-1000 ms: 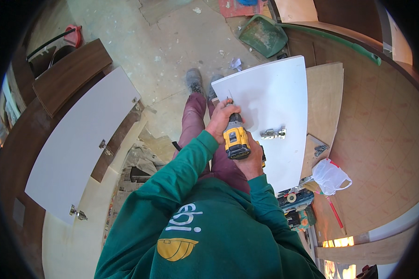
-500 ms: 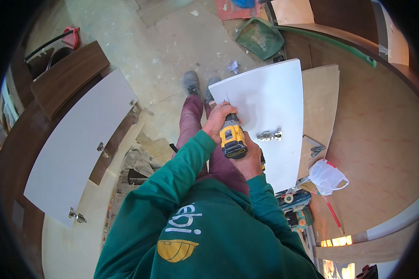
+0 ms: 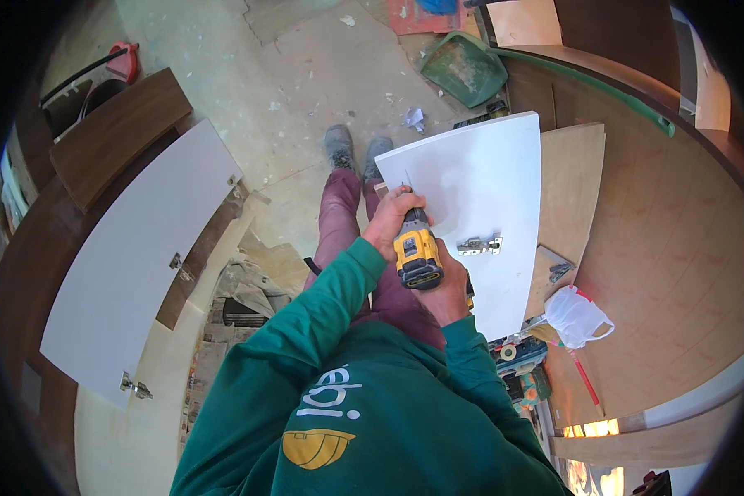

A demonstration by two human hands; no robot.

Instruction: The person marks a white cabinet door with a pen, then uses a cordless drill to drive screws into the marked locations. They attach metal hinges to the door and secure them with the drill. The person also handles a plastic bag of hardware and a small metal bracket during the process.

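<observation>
A yellow and black cordless drill (image 3: 418, 252) is in front of my thighs, its thin bit angled away over the left edge of a white cabinet door (image 3: 504, 182). My right hand (image 3: 446, 289) is closed around the drill's handle, which is mostly hidden under the body. Around the chuck end, my left hand (image 3: 391, 221) is wrapped with its fingers next to the door's edge. Whether the bit touches the door cannot be made out. A metal cup hinge (image 3: 479, 245) sits on the door to the right of the drill.
At left, a second white door (image 3: 140, 264) with several hinges leans on brown boards (image 3: 124, 136). On the brown worktop (image 3: 670, 240) at right lie a white plastic bag (image 3: 577, 317) and a red pencil (image 3: 585, 380). A green tray (image 3: 467, 70) and crumpled paper (image 3: 414, 120) are ahead.
The white door under the drill has shifted slightly, its far edge now a little lower in view, uncovering more of a dark object behind it. Both hands keep the same hold on the drill.
</observation>
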